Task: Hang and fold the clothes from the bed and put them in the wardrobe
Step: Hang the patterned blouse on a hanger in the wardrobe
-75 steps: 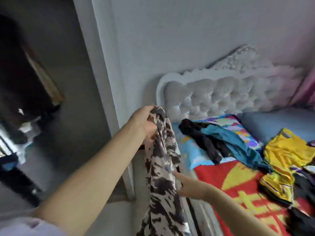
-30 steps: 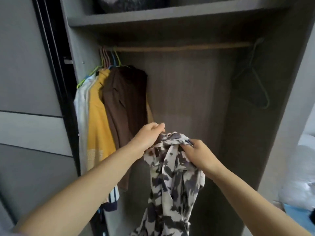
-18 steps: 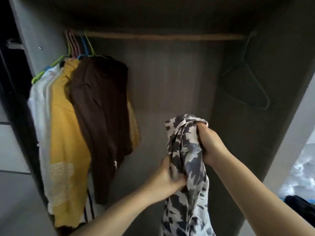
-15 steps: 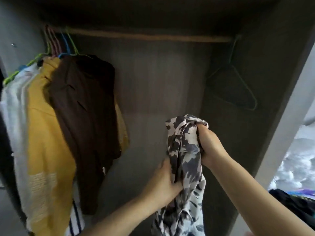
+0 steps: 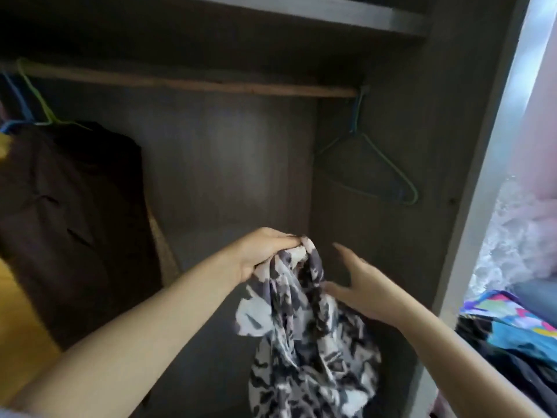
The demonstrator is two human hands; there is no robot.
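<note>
The left hand (image 5: 265, 254) is clamped on the top of a black-and-white patterned garment (image 5: 304, 336), its fingers curled round a bunched fold, and the cloth hangs from that grip in loose folds in front of the open wardrobe (image 5: 391, 19), near the middle of the view. The right hand (image 5: 358, 289) is just to the right of the cloth with its fingers spread and straight; the lower fingers seem to brush the fabric, but it holds nothing. The garment looks thin, light and very soft, drooping straight down and creasing at once, so it probably gives no shape of its own and may slip through a slack grip. It is best taken at the collar or shoulder seams, one in each hand, to spread it out. On the far right of the wooden rail (image 5: 196, 84) hang empty hangers (image 5: 379, 173), a green and a blue wire one close together, the likely next thing to fetch. At the far left hangs a brown garment (image 5: 72, 212), with a yellow one (image 5: 18, 321) beside it. More clothes (image 5: 512, 342) lie on the bed at the near right.
</note>
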